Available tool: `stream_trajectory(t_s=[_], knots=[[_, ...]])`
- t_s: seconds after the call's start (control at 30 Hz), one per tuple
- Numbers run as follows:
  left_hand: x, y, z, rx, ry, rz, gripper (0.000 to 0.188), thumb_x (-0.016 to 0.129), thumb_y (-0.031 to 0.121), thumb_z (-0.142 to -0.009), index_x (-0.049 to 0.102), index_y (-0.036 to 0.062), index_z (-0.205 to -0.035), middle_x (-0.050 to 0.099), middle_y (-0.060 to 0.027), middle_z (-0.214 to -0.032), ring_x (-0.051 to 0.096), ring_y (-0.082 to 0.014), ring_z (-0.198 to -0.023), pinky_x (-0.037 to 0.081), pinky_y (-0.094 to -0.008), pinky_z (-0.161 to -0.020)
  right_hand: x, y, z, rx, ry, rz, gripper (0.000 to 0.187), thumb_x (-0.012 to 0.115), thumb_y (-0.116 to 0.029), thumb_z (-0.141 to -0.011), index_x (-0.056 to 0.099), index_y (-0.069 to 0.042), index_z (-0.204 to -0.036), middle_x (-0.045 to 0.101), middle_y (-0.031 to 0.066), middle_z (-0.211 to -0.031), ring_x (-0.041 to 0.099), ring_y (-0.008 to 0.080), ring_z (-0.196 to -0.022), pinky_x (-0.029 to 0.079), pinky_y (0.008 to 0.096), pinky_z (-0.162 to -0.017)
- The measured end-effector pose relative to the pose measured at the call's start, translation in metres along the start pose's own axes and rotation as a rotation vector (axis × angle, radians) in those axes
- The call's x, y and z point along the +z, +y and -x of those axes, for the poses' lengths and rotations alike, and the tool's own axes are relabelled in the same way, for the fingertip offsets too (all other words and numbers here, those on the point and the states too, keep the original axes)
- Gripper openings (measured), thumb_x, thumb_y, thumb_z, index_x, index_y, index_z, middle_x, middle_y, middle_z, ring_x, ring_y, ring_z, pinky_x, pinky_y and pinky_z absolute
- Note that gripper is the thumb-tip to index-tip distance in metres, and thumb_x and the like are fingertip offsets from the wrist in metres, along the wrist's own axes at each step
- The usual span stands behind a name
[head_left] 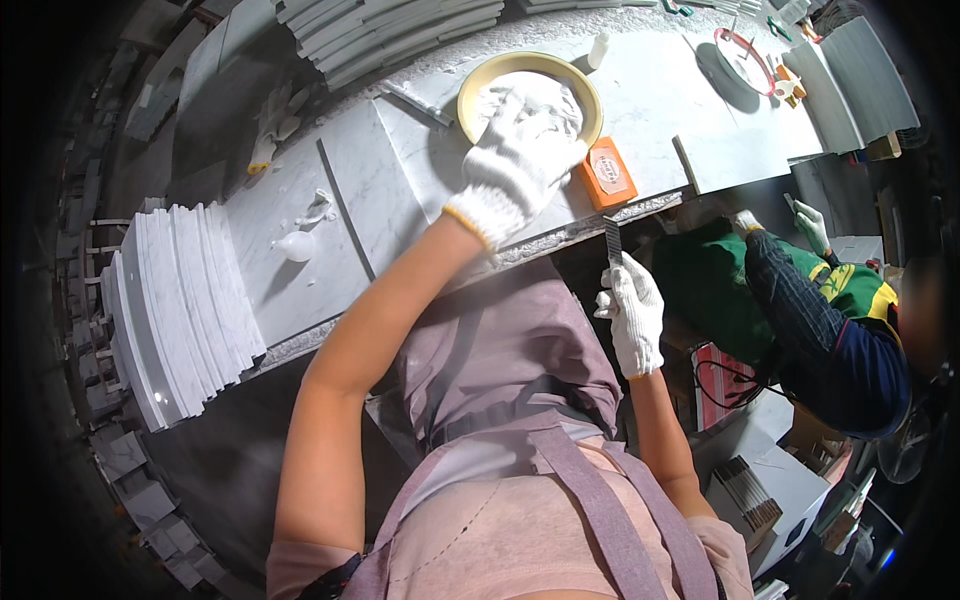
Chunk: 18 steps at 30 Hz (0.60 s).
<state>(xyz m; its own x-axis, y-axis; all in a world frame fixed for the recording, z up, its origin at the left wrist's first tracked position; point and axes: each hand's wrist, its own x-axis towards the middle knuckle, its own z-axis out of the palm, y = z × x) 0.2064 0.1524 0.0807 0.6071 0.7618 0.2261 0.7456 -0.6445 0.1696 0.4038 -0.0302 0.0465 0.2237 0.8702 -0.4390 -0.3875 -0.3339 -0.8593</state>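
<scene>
My left hand (515, 170), in a white knit glove with a yellow cuff, reaches over the near rim of a yellow bowl (594, 105). White powdery or pasty material (545, 92) lies in the bowl, and my fingertips blend into it, so their grip is hard to make out. In front of the table edge, my gloved right hand (637, 315) grips a narrow, flat grey blade-like tool (613, 238), which points up and away from me. An orange box (607, 174) sits beside the bowl, close to the table's near edge.
Grey-white marble slabs (385, 200) cover the work surface. Stacked thin slabs stand at left (185, 310) and at the back (390, 35). A small white bottle (598, 50) and a red-rimmed dish (720, 45) stand farther back. Another person (790, 300) works at right.
</scene>
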Motion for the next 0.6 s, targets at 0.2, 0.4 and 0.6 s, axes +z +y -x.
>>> stream_trajectory(t_s=[0.2, 0.4, 0.6], knots=[[0.039, -0.010, -0.045, -0.164, 0.025, -0.104, 0.039, 0.051, 0.037, -0.102, 0.068, 0.0178, -0.132, 0.062, -0.0110, -0.139, 0.053, -0.0332, -0.131, 0.038, -0.0516, -0.114, -0.006, 0.007, 0.002, 0.045, 0.017, 0.015, 0.040, 0.067, -0.018, -0.104, 0.060, 0.003, -0.137, 0.065, 0.0040, -0.093, 0.054, 0.0078, -0.063, 0.046, 0.0222, -0.055], [0.004, -0.026, -0.056, -0.013, -0.060, -0.071, 0.029, 0.067, 0.029, -0.095, 0.076, 0.0151, -0.119, 0.073, -0.0105, -0.118, 0.067, -0.0298, -0.107, 0.051, -0.0405, -0.100, -0.011, 0.009, -0.004, 0.068, 0.036, 0.044, 0.038, 0.067, -0.019, -0.103, 0.063, 0.002, -0.135, 0.066, 0.0029, -0.094, 0.059, 0.0070, -0.069, 0.052, 0.0226, -0.059], [-0.024, -0.069, -0.049, -0.632, 0.331, 0.494, 0.027, 0.077, 0.019, -0.092, 0.076, 0.0078, -0.117, 0.078, -0.0072, -0.111, 0.073, -0.0170, -0.096, 0.058, -0.0301, -0.086, -0.015, 0.009, -0.010, 0.080, 0.044, 0.056, 0.040, 0.068, -0.016, -0.101, 0.062, 0.001, -0.137, 0.069, 0.0043, -0.100, 0.063, 0.0073, -0.073, 0.054, 0.0228, -0.059]])
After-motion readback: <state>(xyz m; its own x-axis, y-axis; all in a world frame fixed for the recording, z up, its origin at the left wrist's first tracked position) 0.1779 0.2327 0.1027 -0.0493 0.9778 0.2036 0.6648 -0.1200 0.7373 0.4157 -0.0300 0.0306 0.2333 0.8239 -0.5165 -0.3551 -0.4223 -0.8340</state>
